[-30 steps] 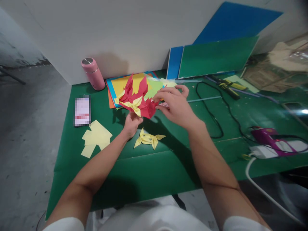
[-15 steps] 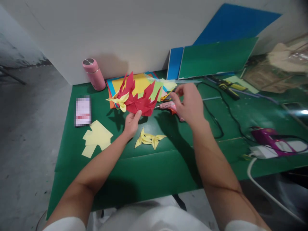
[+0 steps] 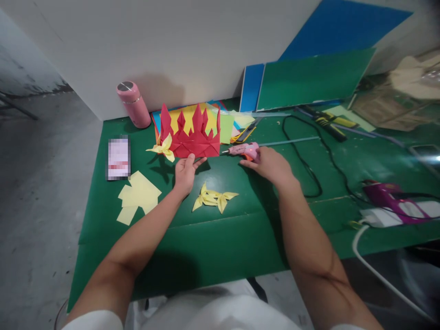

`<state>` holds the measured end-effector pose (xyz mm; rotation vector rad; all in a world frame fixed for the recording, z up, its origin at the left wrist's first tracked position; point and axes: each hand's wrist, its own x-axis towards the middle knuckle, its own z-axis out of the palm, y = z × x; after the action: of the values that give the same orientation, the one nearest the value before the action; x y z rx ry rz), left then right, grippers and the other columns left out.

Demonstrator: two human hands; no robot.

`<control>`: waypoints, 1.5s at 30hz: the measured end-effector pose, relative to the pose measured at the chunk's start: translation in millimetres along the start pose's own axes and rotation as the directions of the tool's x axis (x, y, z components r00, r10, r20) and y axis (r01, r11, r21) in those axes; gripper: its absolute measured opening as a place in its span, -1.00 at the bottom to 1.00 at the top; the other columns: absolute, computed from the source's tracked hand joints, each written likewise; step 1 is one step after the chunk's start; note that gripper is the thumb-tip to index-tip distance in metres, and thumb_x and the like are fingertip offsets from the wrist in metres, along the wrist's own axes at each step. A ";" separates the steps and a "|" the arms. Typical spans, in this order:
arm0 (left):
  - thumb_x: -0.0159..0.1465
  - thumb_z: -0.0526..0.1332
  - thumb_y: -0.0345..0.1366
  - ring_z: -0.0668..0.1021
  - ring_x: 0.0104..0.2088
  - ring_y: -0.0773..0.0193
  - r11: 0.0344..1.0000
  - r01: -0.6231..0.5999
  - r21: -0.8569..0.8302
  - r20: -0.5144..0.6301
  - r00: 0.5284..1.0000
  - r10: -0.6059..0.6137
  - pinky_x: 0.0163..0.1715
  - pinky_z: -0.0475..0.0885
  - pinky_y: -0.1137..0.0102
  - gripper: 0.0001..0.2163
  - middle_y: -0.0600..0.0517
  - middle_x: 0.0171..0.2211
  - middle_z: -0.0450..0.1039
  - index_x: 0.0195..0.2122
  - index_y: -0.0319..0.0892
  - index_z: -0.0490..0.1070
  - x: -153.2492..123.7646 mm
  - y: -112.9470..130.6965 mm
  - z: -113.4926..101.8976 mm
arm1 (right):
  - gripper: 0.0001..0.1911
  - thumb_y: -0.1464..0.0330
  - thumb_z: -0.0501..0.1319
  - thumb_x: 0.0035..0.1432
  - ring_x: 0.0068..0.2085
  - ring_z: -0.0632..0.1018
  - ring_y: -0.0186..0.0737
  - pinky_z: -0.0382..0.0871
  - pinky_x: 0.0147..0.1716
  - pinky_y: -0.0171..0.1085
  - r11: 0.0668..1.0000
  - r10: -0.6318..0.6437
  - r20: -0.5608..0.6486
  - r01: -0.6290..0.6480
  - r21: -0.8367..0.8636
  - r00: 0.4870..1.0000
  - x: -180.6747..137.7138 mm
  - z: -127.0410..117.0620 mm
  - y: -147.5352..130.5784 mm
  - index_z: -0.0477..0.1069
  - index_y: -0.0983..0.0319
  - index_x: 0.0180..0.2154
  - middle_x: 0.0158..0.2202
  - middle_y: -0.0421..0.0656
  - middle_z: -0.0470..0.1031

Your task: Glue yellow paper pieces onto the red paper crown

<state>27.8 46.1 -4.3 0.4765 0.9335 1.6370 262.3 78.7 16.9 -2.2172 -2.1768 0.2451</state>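
Observation:
My left hand (image 3: 185,173) holds a folded red paper crown (image 3: 195,145) by its lower edge, its points standing up. A yellow folded paper flower (image 3: 163,149) sits at the crown's left end. My right hand (image 3: 275,168) is closed round the handle of a pink hot glue gun (image 3: 242,149), whose nozzle points left at the crown's right end. The handle is mostly hidden by the hand. Nearer me on the green table lie several more yellow paper flowers (image 3: 215,198), close together between my two forearms.
Pale yellow paper pieces (image 3: 139,195) and a phone (image 3: 118,158) lie on the left, with a pink flask (image 3: 134,104) behind. Coloured sheets (image 3: 225,128) rest behind the crown. A black cable (image 3: 332,162) runs right to a power strip (image 3: 381,217). Boards (image 3: 314,78) lean on the wall.
My right hand has come down from above the glue gun and closed on its handle. My left hand has turned the crown more upright, points up.

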 end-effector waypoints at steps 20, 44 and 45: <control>0.19 0.39 -0.21 0.69 -0.18 0.11 0.994 0.058 0.097 0.095 0.993 -0.067 0.00 0.54 0.22 -0.79 0.00 -0.45 0.60 -0.47 -0.22 0.48 -5.6 -9.7 -4.4 | -0.42 -0.04 0.12 0.16 -0.20 0.50 0.07 0.30 -0.30 -0.10 0.970 -0.072 -0.479 0.174 0.172 0.875 -23.1 -29.1 -25.1 0.29 0.20 0.06 -0.15 0.06 0.49; 0.20 0.35 -0.10 0.70 -0.39 0.17 0.976 0.004 0.217 0.179 0.983 -0.044 -0.21 0.59 0.32 -0.69 0.03 -0.47 0.60 -0.50 -0.20 0.36 -10.6 -12.0 -5.1 | -0.54 0.04 -0.04 0.34 -0.34 0.43 -0.13 0.20 -0.44 -0.22 0.945 -0.294 -0.649 0.316 -0.086 0.702 -23.5 -6.4 -43.1 0.36 0.24 -0.03 -0.30 -0.04 0.43; 0.21 0.34 -0.10 0.70 -0.39 0.17 0.971 0.005 0.238 0.177 0.983 -0.048 -0.20 0.59 0.32 -0.70 0.03 -0.47 0.61 -0.49 -0.20 0.36 -11.0 -11.5 -4.9 | -0.54 0.04 -0.05 0.35 -0.35 0.43 -0.13 0.20 -0.44 -0.23 0.944 -0.295 -0.663 0.318 -0.090 0.688 -22.6 -5.1 -42.3 0.35 0.25 -0.03 -0.30 -0.04 0.43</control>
<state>34.5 34.8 -14.4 0.7611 0.9964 1.4372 220.8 57.7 29.5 -1.5099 -2.0163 -0.4637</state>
